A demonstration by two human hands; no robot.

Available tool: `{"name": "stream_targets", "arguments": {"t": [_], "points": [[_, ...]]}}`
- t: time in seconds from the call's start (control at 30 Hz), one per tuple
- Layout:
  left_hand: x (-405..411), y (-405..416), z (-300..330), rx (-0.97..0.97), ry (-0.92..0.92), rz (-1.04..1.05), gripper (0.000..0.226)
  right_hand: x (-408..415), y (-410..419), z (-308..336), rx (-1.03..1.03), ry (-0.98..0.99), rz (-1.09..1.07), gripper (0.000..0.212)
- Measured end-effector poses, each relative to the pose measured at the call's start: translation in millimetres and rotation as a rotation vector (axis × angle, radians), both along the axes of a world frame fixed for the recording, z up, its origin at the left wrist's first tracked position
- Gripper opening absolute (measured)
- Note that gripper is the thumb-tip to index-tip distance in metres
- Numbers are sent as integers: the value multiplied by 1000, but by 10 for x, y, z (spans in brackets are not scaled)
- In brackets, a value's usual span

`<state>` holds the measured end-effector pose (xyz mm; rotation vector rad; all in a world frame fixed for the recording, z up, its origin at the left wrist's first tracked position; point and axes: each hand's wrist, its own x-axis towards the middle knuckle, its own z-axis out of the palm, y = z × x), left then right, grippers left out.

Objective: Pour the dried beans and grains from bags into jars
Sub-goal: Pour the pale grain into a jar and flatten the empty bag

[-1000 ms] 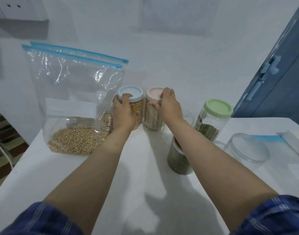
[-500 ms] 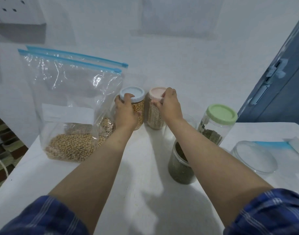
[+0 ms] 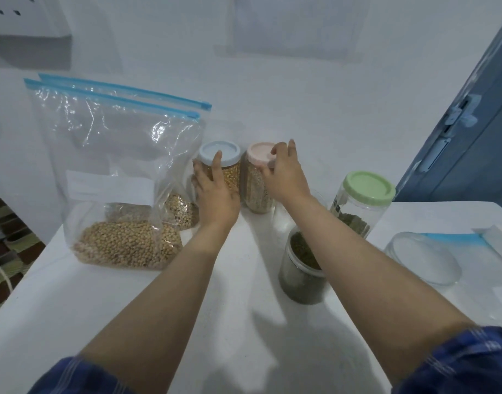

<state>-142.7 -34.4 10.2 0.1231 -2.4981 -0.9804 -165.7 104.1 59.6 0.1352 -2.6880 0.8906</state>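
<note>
Two zip bags (image 3: pixel 113 177) stand at the table's (image 3: pixel 244 322) left, one behind the other, each holding pale beans. Four jars counted. The blue-lidded jar (image 3: pixel 220 166) and pink-lidded jar (image 3: pixel 258 180) stand touching at the back. The left hand (image 3: pixel 215 194) wraps the blue-lidded jar's side, closed on it. The right hand (image 3: pixel 284 177) rests loosely spread on the pink lid, not clasping. A green-lidded jar (image 3: pixel 363 203) and an open jar (image 3: pixel 301 268) of dark green grains stand right. One clear lid (image 3: pixel 423 257) lies beyond.
</note>
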Motion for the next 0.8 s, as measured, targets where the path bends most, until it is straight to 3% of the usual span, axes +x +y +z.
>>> {"name": "stream_targets", "arguments": {"t": [0.2, 0.47, 0.63, 0.8], "points": [[309, 406, -6, -107, 39, -52, 71, 508, 401, 240, 143, 89, -34, 34], [73, 800, 216, -296, 21, -82, 68, 621, 1172, 341, 420, -249, -292, 56], [-51, 838, 189, -248, -7, -93, 68, 443, 1487, 145, 324, -430, -284, 69], [-134, 817, 199, -254, 75, -58, 50, 356, 1523, 76, 188, -305, -213, 65]]}}
